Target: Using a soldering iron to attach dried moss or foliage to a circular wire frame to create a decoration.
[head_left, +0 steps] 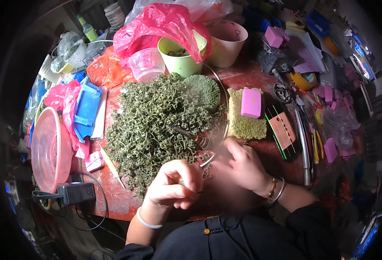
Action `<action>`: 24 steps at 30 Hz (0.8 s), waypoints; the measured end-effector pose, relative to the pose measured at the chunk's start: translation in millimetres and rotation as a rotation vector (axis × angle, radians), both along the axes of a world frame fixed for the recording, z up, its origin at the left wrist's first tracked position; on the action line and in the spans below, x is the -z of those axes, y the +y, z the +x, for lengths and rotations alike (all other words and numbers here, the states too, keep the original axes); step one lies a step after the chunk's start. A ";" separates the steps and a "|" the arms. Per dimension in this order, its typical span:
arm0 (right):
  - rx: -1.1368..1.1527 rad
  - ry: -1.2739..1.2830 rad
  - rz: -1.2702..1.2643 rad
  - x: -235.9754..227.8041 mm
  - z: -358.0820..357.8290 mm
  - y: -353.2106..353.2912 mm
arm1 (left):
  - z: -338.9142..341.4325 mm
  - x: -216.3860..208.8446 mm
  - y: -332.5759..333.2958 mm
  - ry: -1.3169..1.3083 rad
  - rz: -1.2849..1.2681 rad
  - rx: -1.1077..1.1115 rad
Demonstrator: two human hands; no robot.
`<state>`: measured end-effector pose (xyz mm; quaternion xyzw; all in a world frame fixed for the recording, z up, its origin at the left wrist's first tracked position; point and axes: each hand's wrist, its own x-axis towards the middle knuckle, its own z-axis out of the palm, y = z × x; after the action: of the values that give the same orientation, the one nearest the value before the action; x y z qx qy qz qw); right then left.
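Green pieces (156, 125) heap at the desk (247, 78) edge; left hand (173, 184) pinches something small, right hand (238, 167) grips a metal clip (206, 159). A nudge could spill them.

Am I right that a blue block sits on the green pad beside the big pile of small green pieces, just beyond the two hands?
Not quite: the block is pink, not blue. The head view shows it resting on the green pad, to the right of the pile of small green pieces, beyond the left hand and right hand.
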<state>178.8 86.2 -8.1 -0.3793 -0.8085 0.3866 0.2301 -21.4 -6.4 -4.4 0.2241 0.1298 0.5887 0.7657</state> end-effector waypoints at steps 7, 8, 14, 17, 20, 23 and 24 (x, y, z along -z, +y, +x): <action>-0.009 0.015 0.127 15.8 -13.7 1.6 | -1.3 -6.0 1.8 -0.026 0.034 0.006; -0.008 0.015 0.128 17.6 -14.4 2.2 | -0.2 -8.6 1.5 -0.009 0.026 0.014; -0.005 0.019 0.182 7.7 -14.2 4.9 | 2.2 -5.4 5.4 0.239 -0.064 -0.108; 0.102 0.189 0.029 1.8 -15.7 7.3 | 9.9 -10.4 6.6 0.499 -0.149 -0.184; 0.185 0.261 -0.035 -18.8 -8.0 3.9 | 17.9 -9.7 7.3 0.752 -0.235 -0.264; 0.173 0.283 -0.128 -31.7 -0.7 1.3 | 19.9 -14.0 4.5 0.868 -0.219 -0.367; 0.157 0.292 -0.218 -37.1 1.1 -0.2 | 20.4 -12.5 5.6 0.868 -0.219 -0.366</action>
<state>179.8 86.0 29.0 -0.4038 -0.6878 0.5034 0.3322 -1.0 -0.8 8.1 0.3405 0.5360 0.5489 0.5436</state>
